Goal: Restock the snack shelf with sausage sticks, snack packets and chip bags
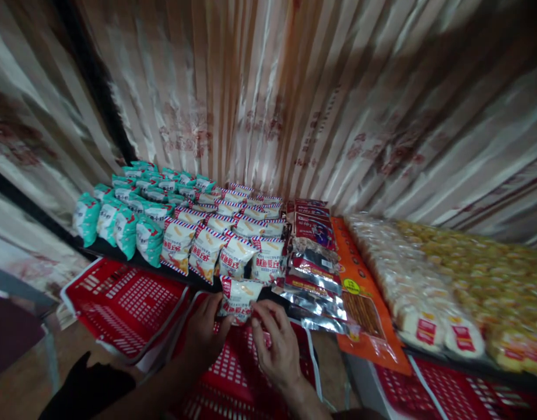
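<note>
Between my two hands is a small white snack bag (239, 296) with red lettering and a striped top edge, held upright over the shelf's front edge. My left hand (209, 326) pinches its left side, thumb in front. On its right side, the bent fingers of my right hand (274, 338) grip it. Just behind stand several rows of matching white snack bags (235, 255). Teal snack bags (148, 239) stand in rows to their left. Dark red and silver packets (314, 262) lie stacked to the right of the white bags.
An orange packet (364, 309) of brown sticks overhangs the shelf edge. Farther right are wrapped white cakes (425, 326) and yellow wrapped cakes (504, 303). Red baskets (128, 309) sit below the shelf, one (237, 373) under my hands. A patterned curtain (259, 105) hangs behind.
</note>
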`<state>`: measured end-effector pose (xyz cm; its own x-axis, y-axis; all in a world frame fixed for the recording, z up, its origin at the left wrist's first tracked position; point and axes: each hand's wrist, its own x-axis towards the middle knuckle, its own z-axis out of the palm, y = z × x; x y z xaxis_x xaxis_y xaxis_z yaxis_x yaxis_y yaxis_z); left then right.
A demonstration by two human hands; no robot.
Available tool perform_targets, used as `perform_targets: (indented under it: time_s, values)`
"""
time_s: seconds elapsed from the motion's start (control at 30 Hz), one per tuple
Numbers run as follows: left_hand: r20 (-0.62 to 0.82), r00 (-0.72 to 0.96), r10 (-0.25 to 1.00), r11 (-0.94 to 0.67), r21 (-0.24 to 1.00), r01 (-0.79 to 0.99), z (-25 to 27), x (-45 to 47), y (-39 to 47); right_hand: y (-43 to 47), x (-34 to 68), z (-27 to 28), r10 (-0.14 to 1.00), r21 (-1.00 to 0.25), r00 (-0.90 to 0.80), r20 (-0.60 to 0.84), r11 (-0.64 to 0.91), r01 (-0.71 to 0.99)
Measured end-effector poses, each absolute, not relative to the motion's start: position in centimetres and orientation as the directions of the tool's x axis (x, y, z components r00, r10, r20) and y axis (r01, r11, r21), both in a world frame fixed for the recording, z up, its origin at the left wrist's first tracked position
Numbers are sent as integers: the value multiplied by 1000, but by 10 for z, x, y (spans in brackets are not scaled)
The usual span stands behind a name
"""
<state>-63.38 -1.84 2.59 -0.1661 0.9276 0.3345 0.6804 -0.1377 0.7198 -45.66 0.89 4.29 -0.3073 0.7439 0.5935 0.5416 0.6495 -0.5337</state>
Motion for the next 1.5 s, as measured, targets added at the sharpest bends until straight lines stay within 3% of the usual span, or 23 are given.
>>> perform_targets:
  time_s: [0.2,0.43,0.77,1.0,1.23,1.5]
  values:
    - [291,-166,942,-117,750,652,26,-641,-19,1,-463,36,808,-551,-296,509,570,610]
    - [402,-238,884,-135,707,694,19,-641,-2,-4,-458,32,838,-585,-298,458,536,608]
    - [306,-257,917,-49,725,687,27,-637,7,-3,-444,25,887,-629,-127,444,409,661]
    - [287,-273,918,-33,743,669,33,-636,13,-1,-445,25,903,-715,-70,425,381,586]
    - [245,-290,925,8,752,659,37,-635,19,0,-446,36,980,-924,16,198,181,338]
    - [275,-302,913,6,730,683,43,-634,23,0,-443,39,987,-953,18,160,150,262]
